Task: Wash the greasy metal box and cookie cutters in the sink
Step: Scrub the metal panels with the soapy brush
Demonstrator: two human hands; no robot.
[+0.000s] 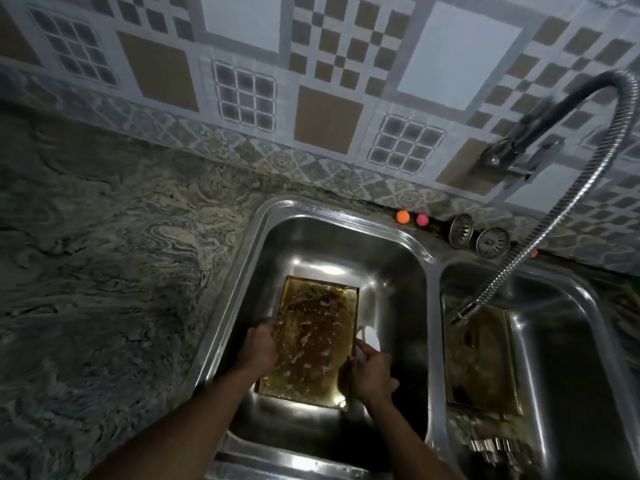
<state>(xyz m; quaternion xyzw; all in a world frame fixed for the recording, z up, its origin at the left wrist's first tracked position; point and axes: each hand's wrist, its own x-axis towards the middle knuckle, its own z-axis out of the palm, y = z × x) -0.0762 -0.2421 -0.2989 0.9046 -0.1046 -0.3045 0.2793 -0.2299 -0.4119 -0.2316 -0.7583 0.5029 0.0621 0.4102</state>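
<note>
1. Leftward, our marbled desk point(104, 271) fills the frame's left half.
2. Our double sink point(431, 258) sits lower centre and right.
3. Our greasy metal box point(311, 341) lies in its left basin, lower centre.
4. Our left hand point(258, 348) curls its fingers point(265, 329) over the box's left rim; our right hand point(372, 372) pinches the right rim.

faucet hose point(505, 275), drain strainers point(461, 229), granite counter point(104, 271)
</note>
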